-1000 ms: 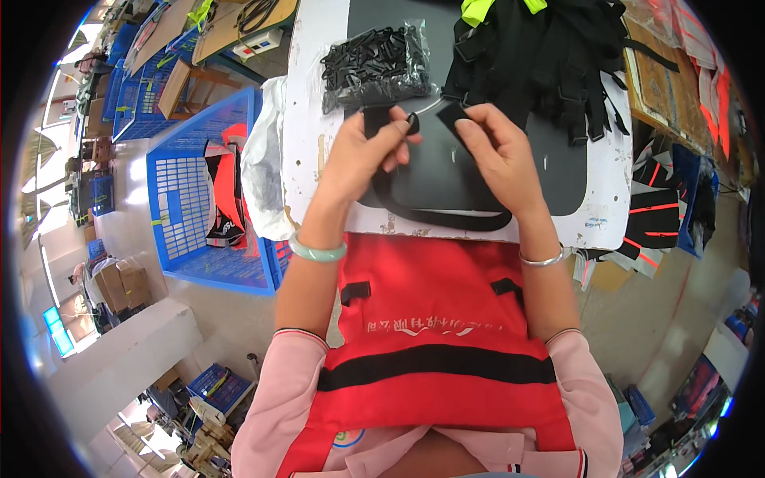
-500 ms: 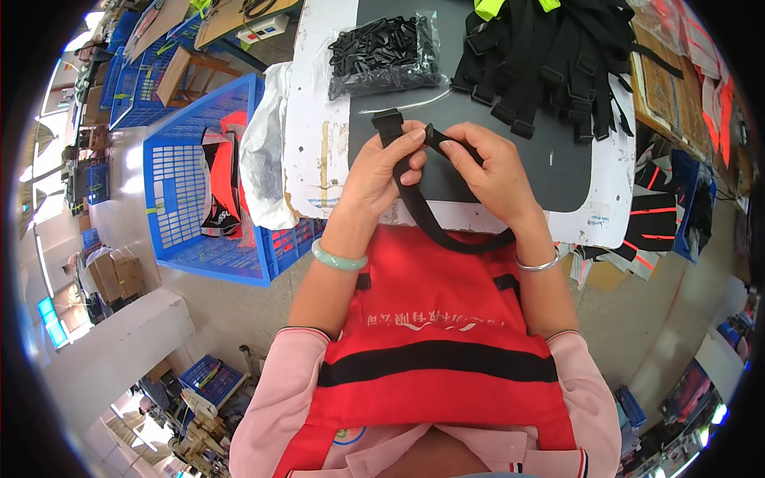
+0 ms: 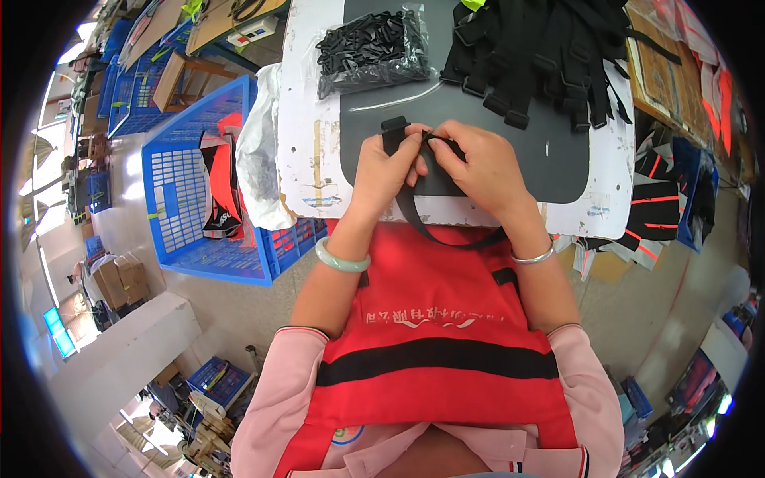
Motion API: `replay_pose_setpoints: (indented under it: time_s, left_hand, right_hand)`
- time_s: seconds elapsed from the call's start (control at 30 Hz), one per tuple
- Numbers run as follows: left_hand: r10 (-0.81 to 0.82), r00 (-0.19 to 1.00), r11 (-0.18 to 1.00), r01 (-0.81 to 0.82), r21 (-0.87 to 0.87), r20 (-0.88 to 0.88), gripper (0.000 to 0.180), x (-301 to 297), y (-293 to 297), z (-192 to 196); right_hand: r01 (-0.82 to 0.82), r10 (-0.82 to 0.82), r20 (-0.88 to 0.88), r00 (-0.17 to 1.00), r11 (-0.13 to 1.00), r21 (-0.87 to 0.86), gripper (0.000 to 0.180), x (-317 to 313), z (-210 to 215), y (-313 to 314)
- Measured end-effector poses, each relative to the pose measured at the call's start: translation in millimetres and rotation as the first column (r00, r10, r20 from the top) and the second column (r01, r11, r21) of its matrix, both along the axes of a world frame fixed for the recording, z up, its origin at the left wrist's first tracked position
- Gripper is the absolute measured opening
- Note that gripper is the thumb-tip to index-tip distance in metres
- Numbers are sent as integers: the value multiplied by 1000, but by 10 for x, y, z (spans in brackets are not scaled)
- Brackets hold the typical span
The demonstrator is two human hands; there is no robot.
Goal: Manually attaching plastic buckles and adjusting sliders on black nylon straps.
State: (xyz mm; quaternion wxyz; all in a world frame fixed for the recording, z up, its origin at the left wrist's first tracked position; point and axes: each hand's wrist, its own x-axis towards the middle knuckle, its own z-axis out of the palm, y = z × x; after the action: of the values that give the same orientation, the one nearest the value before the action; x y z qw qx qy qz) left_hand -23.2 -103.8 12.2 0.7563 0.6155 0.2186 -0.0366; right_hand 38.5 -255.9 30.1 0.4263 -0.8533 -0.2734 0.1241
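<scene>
My left hand (image 3: 384, 166) and my right hand (image 3: 476, 162) meet over the dark mat (image 3: 558, 163) on the white table (image 3: 307, 119). Both pinch a black webbing strap (image 3: 414, 215), which loops down from my fingers over the table's near edge onto my red apron. A black plastic buckle (image 3: 393, 126) sits at the strap's upper end, just above my left thumb. A clear bag of black buckles (image 3: 368, 49) lies beyond my hands. A heap of black straps with buckles (image 3: 535, 49) lies at the far right of the table.
A blue plastic crate (image 3: 209, 191) with red and black fabric stands left of the table, a white bag (image 3: 259, 155) hanging between them. More blue crates and cardboard boxes stand farther left. Red and black pieces (image 3: 661, 207) pile up at the right.
My hands have drawn closer together and nearer the table's near edge. The strap now hangs as a long loop over the edge, where a second ago it lay bunched on the mat.
</scene>
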Motion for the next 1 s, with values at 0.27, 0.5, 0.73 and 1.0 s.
replay_pose_setpoints:
  time_s: [0.27,0.5,0.73,1.0]
  left_hand:
    - [-6,999,1000,7,16,-35,26,-60,30,15]
    - [-284,949,959,283,-26,-133,26,31,157,95]
    - [-339,935,933,320,-164,-105,25,35,204,36]
    - [-218,974,970,210,-119,-60,24,40,51,112]
  right_hand:
    - [2,-2,-21,1000,1000,-8,19,18,-51,-28]
    - [-234,212,-142,967,959,-158,19,144,119,-185]
    - [-193,182,-86,979,971,-139,20,109,106,-219]
    - [44,-42,-48,998,998,41,23,-17,-29,-127]
